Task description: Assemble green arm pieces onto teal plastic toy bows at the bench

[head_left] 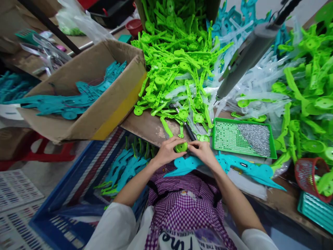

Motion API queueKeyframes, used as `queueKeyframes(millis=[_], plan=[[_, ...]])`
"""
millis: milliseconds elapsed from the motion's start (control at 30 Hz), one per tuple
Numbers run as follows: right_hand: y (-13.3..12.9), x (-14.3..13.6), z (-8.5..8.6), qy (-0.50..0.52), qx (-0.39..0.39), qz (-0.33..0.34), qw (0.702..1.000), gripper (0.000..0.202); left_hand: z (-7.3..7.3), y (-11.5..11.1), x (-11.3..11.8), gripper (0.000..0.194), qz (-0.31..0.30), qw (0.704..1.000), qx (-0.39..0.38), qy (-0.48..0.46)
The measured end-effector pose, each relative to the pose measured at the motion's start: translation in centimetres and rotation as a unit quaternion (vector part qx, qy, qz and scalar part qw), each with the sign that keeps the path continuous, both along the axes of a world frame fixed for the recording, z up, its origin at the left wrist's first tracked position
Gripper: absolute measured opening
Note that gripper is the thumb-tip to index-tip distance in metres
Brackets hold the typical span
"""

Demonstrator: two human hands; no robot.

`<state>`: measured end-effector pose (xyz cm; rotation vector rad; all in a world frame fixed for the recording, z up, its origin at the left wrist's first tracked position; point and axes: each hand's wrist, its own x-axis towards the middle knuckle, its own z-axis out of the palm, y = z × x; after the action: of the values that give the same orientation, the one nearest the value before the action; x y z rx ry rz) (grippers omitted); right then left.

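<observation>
At the table's front edge my left hand is closed round a green round plastic part, its thumb and fingers curved about the disc. My right hand pinches at the disc's right side; what lies between its fingertips is too small to make out. Just below both hands lies a long blue plastic piece, and another blue piece extends to the right along the edge. A green tray of small metal pins sits right of my hands. Behind my hands lies a dark-handled tool.
Green parts heap up behind, with clear plastic pieces beside them. A grey electric screwdriver hangs over the table. At left stand a cardboard box of blue parts and a blue crate. A red basket is at right.
</observation>
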<state>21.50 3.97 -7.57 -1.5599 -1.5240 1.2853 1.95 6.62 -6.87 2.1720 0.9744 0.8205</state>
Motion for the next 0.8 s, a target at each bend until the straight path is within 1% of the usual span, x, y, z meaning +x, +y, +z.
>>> queueKeyframes(millis=[233,333,500,633,700,800], plan=[[0.4,-0.4,0.4,-0.046,0.000,0.013,0.999,0.023,-0.2,0.3,0.1,0.035,0.002,1.000,-0.001,-0.010],[0.5,-0.3,0.5,-0.040,-0.015,0.010,0.999,0.025,-0.2,0.5,-0.1,0.036,-0.002,1.000,0.000,-0.014],[0.8,-0.2,0.9,-0.006,-0.031,0.041,0.999,0.027,-0.5,0.6,-0.7,0.035,-0.029,0.999,0.012,-0.041],[0.7,-0.8,0.7,-0.001,-0.037,0.025,0.999,0.026,-0.8,0.6,-1.0,0.036,-0.038,0.997,0.009,-0.063],[0.8,-0.9,0.5,0.001,-0.035,0.013,0.999,0.026,-0.6,0.6,-1.0,0.037,-0.033,0.998,-0.004,-0.059],[1.0,-0.5,0.3,0.012,-0.043,0.010,0.999,0.024,0.0,0.9,-0.9,0.042,-0.039,0.998,-0.021,-0.041]])
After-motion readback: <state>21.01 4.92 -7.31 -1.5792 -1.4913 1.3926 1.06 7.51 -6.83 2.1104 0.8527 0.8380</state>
